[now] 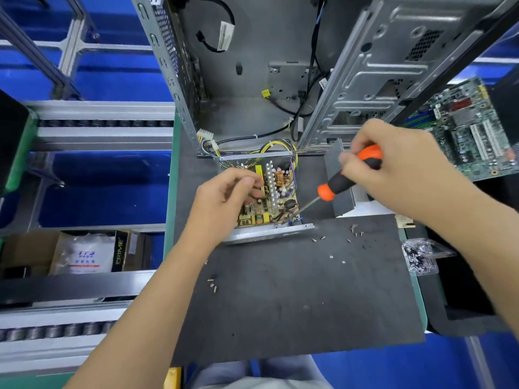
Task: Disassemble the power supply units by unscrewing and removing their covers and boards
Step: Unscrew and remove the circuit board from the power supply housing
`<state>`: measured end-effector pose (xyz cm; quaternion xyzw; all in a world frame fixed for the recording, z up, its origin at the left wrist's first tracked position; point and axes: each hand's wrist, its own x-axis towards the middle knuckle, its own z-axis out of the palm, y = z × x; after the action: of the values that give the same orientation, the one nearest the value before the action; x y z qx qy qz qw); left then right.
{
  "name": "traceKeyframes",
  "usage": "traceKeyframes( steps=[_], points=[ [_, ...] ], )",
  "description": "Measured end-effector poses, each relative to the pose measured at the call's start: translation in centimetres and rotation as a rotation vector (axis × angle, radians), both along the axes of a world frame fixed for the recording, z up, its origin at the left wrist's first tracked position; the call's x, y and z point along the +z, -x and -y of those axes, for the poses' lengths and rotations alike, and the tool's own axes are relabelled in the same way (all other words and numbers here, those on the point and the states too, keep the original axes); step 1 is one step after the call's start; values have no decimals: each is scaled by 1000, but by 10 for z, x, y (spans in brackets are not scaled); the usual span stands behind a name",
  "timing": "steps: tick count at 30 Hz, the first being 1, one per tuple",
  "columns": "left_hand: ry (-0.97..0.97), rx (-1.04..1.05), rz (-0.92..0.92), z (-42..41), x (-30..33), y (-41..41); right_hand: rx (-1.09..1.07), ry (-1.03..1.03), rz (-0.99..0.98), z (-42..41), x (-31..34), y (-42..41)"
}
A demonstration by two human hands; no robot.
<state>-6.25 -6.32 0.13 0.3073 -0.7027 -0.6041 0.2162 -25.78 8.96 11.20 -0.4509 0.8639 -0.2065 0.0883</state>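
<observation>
On the dark mat (280,290) I see the open power supply (266,197), my left hand (227,200) curled onto its board (269,209), my right hand (393,161) gripping the screwdriver (351,175), tip at the board's near corner, loose screws (337,242) nearby

One open power supply unit (266,197), one screwdriver (351,175), one motherboard (466,130) and two computer cases (252,66). One bag of screws (420,258) lies right of the hands. Loose screws (355,234) near the hands: roughly a dozen, exact count unclear.
</observation>
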Motion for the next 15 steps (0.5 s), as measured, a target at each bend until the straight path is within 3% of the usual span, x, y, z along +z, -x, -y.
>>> traceKeyframes(
  steps=[7,11,15],
  points=[
    [66,-144,102,-1,-10,-3,-326,70,149,-41,-15,12],
    [134,93,109,7,-12,-7,-512,206,161,-70,-32,-6],
    [149,279,162,13,-20,-10,-669,175,279,-96,-76,-37]
  ],
)
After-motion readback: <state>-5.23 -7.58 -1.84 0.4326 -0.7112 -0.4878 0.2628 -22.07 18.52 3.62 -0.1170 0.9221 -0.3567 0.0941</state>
